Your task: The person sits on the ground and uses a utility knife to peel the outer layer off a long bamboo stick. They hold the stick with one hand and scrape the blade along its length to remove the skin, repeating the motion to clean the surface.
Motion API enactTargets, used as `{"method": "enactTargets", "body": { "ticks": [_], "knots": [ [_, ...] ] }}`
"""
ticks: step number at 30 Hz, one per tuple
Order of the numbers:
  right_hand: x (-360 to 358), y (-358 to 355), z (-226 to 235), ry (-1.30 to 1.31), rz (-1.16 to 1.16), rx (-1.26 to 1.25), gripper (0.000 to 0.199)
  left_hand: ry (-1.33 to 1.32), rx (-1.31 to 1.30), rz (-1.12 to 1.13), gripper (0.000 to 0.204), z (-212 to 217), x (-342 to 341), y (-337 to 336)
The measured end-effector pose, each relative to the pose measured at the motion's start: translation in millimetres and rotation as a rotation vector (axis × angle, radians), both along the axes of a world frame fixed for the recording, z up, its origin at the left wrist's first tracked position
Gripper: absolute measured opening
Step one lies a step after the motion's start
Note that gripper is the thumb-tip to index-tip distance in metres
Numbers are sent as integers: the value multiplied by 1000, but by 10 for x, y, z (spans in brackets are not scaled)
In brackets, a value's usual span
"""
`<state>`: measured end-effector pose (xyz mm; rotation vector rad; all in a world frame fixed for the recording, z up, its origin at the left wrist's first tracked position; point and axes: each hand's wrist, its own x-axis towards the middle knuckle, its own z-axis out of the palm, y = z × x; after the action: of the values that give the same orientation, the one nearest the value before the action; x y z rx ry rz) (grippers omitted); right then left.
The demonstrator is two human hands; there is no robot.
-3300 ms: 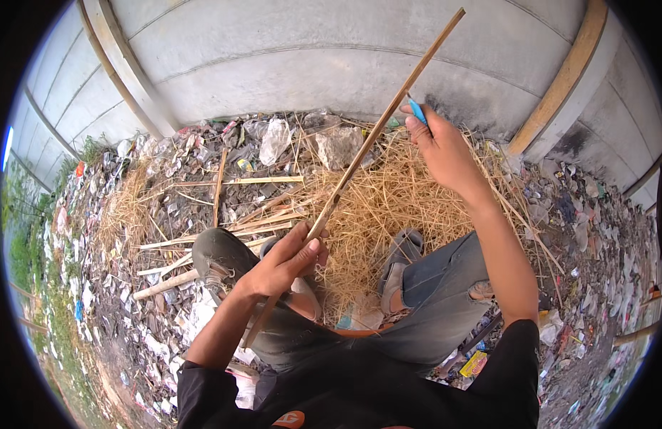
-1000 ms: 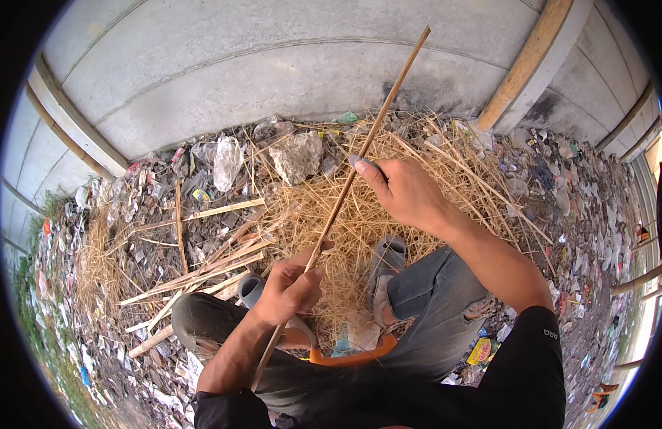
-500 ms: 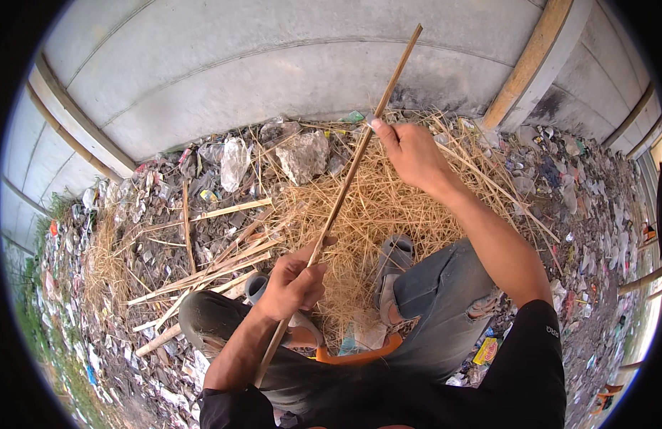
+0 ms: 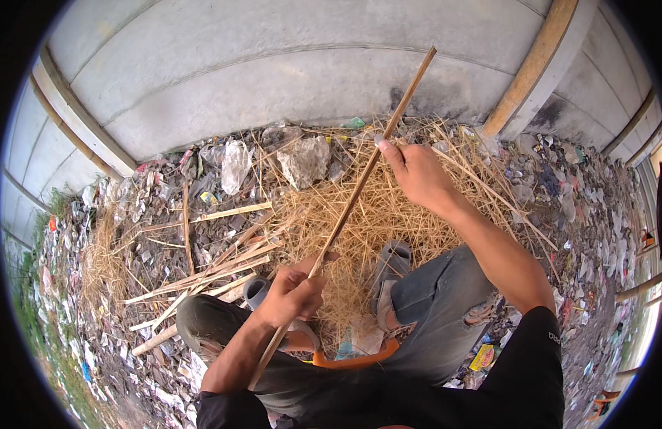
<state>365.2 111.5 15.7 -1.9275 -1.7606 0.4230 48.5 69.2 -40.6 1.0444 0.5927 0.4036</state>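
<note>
Grey panelled wall [image 4: 273,71] — littered ground [image 4: 163,250].

Pale rock [image 4: 303,161] near grey wall [image 4: 273,75]

The wooden strip [image 4: 349,204] looks matt (the concrete wall [image 4: 273,79] fairly smooth).

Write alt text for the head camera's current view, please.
A person's left hand holds a long, slanting brown stick, while the right hand holds a small, mostly hidden tool at its upper part. Below lie straw, loose pale strips and litter, before a grey wall.
</note>
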Motion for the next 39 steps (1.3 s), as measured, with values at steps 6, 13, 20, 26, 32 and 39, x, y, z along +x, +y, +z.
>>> {"method": "enactTargets", "body": {
  "ticks": [6, 13, 20, 26, 32, 39],
  "knots": [
    [104, 237, 70, 27, -46, 108, 74, -18, -50, 22, 47, -58, 32, 33],
    [-218, 18, -23, -36, 58, 0, 74, -20, -122, 88, 47, -58, 25, 80],
    [-495, -175, -40, -19, 213, -6, 76, -39, -68, 102, 47, 14, 103, 130],
    [-377, -21, 156, 60, 105, -18, 75, -19, -16, 81, 48, 23, 44, 94],
    [-629, -164, 94, 30, 175, -68, 72, -32, 21, 89, 49, -4, -13, 90],
    [-645, -214, 82, 114, 223, -24, 71, -48, 12, 114, 49, 47, 58, 91]
  ]
}}
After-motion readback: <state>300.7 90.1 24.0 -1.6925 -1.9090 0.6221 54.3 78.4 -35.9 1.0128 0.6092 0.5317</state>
